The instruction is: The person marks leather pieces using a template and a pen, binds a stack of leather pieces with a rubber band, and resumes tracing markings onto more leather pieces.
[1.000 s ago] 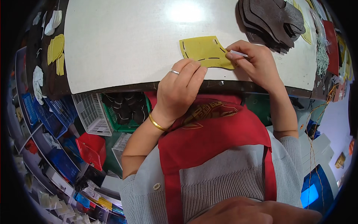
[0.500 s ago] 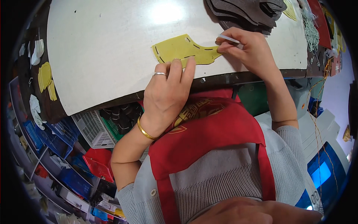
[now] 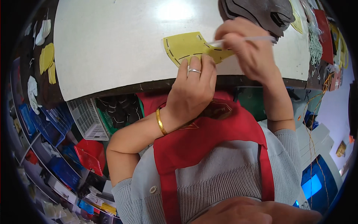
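A yellow pattern template [image 3: 182, 44] with dark dashed slots along its edges lies flat on the white tabletop, close to the front edge. The fingers of my left hand [image 3: 194, 84] are stretched out and press on its near edge. A slim pale pen [image 3: 257, 38] is gripped in my right hand [image 3: 246, 50], which is somewhat smeared by motion. The pen's tip is over the template's curved upper edge; whether it touches cannot be seen. My right hand hides the narrow right end of the template.
Stacked dark brown cut pieces [image 3: 257, 13] sit at the back right, beside pale green cord [image 3: 316, 44]. More yellow templates [image 3: 47, 58] and a white glove [image 3: 33, 91] lie at the left. Below the table edge are a white basket [image 3: 86, 119] and a red bin [image 3: 90, 155].
My left hand and the template have shifted right in view. My right hand has left the template's narrow end and turned the pen, bringing its tip over the curved edge.
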Demonstrator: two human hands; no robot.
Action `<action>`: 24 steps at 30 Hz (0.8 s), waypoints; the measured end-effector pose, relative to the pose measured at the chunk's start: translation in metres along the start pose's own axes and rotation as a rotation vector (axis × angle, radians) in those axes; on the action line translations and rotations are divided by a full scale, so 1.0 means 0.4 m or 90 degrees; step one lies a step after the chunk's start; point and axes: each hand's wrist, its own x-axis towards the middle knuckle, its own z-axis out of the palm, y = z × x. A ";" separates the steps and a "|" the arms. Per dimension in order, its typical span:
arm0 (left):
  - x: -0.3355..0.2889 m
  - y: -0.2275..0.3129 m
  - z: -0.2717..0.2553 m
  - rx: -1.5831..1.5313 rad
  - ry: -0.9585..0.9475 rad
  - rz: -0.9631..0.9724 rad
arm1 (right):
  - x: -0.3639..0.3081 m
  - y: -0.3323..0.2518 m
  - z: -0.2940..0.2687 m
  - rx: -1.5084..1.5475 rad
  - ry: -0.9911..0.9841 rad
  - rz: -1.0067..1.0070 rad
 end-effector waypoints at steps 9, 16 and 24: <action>-0.015 0.010 0.004 -0.076 0.020 -0.024 | 0.121 -0.045 0.131 0.022 -0.261 -0.085; -0.020 0.014 0.001 -0.089 0.015 -0.037 | 0.131 -0.051 0.097 0.084 -0.321 -0.088; 0.004 0.007 0.003 -0.042 0.026 -0.053 | 0.141 -0.016 0.134 -0.060 -0.120 -0.106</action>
